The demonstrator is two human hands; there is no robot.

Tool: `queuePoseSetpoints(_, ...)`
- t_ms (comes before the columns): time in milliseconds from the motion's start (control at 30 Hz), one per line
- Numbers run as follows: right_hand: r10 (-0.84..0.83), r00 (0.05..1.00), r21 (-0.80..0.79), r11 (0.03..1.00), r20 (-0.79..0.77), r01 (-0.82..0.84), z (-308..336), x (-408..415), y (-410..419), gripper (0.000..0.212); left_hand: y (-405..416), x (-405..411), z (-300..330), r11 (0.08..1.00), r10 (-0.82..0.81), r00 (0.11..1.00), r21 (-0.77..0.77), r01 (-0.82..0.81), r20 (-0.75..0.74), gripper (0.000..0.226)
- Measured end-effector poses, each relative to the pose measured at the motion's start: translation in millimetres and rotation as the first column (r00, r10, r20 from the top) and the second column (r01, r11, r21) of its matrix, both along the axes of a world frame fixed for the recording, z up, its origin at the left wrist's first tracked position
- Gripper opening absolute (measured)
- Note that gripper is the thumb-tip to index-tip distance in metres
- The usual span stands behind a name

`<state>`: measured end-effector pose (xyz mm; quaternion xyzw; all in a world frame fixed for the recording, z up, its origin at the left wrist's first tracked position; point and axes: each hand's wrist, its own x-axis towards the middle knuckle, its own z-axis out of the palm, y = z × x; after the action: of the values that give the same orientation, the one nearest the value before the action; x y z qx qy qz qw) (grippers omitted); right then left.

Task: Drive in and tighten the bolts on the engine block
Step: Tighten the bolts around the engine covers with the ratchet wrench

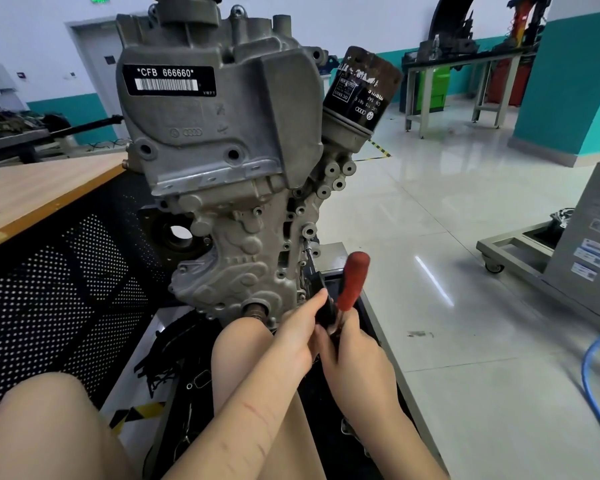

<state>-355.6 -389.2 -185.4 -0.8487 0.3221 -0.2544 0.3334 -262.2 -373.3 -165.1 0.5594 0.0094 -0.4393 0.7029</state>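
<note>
While the block (222, 174) fills the frame's middle, both hands (329, 344) sit together low centre, left (291, 341) and right (357, 362) clamped on the red-handled driver (352, 282), tip on a bolt (308, 251) at the right edge. Looks mid-drive; next it needs steady turning, keeping the shaft square.

Oil filter (361, 86) right of engine block (222, 150)

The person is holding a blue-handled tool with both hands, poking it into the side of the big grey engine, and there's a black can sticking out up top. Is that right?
Nearly. The tool's handle is red, not blue, as the head view shows. The rest holds: the left hand and right hand both grip the tool low down, its thin metal shaft meets the side of the grey engine block, and the black oil filter sticks out near the top.
</note>
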Motion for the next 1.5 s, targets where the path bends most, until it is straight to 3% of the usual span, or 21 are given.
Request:
queuePoseSetpoints(67, -0.016, 0.999, -0.011, 1.000, -0.030, 0.016, -0.6, 1.1, -0.6, 0.032, 1.0, -1.1, 1.8, 1.000, -0.001, 1.000, -0.007, 0.001, -0.005, 0.019)
queuePoseSetpoints(167, -0.045, 0.999, 0.112, 0.993, 0.013, 0.044, 1.6, 2.5, -2.3, 0.031, 1.8, -2.9, 2.9, 0.999, 0.012, 0.999, -0.031, -0.013, -0.031, 0.022)
queuePoseSetpoints(367, -0.073, 0.974, 0.369, 0.929, 0.217, -0.013, -2.2, 4.6, -4.3, 0.030, -0.6, -1.2, -1.0, 0.999, 0.036, 0.998, 0.017, -0.037, 0.051, 0.021)
queuePoseSetpoints(433, -0.104, 0.959, 0.499, 0.866, 0.263, -0.043, -3.6, 6.7, -4.6, 0.026, -1.2, -0.4, -1.8, 0.996, 0.051, 0.989, 0.061, -0.060, 0.140, 0.014)
queuePoseSetpoints(600, -0.226, 0.923, 0.797, 0.590, 0.313, -0.126, 0.8, 7.7, -5.9, 0.035, -0.9, -4.4, -1.9, 0.992, 0.066, 0.973, 0.087, -0.087, 0.219, 0.021)
queuePoseSetpoints(700, -0.278, 0.896, 0.871, 0.450, 0.345, -0.196, 6.8, 6.0, -6.2, 0.031, 0.7, -6.7, -2.7, 0.998, -0.055, 0.996, 0.009, 0.054, 0.066, 0.029)
queuePoseSetpoints(767, -0.280, 0.888, 0.882, 0.410, 0.364, -0.232, 8.6, 5.5, -6.6, 0.029, 3.1, -8.3, -2.4, 0.991, -0.109, 0.991, -0.089, 0.103, -0.073, 0.034)
queuePoseSetpoints(867, -0.255, 0.898, 0.859, 0.468, 0.357, -0.208, 7.9, 4.9, -6.6, 0.032, 5.1, -8.6, -3.2, 0.987, -0.123, 0.987, -0.118, 0.111, -0.102, 0.031)
queuePoseSetpoints(1000, -0.189, 0.929, 0.713, 0.694, 0.319, -0.104, 3.3, 5.7, -8.9, 0.030, 4.2, -6.8, -3.8, 0.992, -0.111, 0.989, -0.068, 0.105, -0.093, 0.032)
queuePoseSetpoints(1133, -0.134, 0.937, 0.549, 0.833, 0.322, -0.069, 0.5, 4.7, -9.8, 0.019, 3.1, -7.3, -4.2, 0.995, -0.098, 0.990, -0.033, 0.095, -0.100, 0.033)
queuePoseSetpoints(1200, -0.091, 0.961, 0.402, 0.915, 0.260, -0.022, 2.3, 1.9, -8.7, 0.020, 2.6, -7.8, -4.4, 0.996, -0.086, 0.991, -0.048, 0.081, -0.103, 0.031)
queuePoseSetpoints(1267, -0.051, 0.993, 0.175, 0.984, 0.106, 0.032, 4.4, -0.2, -7.5, 0.033, 2.8, -8.0, -3.8, 0.995, -0.079, 0.989, -0.071, 0.071, -0.127, 0.035)
queuePoseSetpoints(1367, -0.060, 0.998, -0.047, 0.997, -0.021, 0.059, 4.8, -0.2, -6.2, 0.038, 4.2, -8.0, -1.8, 0.994, -0.103, 0.988, -0.040, 0.099, -0.116, 0.041)
queuePoseSetpoints(1433, -0.051, 0.998, 0.044, 0.998, 0.027, 0.050, 5.4, 0.8, -6.0, 0.036, 4.0, -7.5, -2.9, 0.995, -0.102, 0.993, -0.017, 0.101, -0.065, 0.035)
queuePoseSetpoints(1500, -0.054, 0.983, 0.292, 0.956, 0.176, 0.000, 3.8, 1.8, -8.6, 0.027, 2.5, -7.6, -4.7, 0.998, -0.066, 0.997, -0.022, 0.066, -0.027, 0.029)
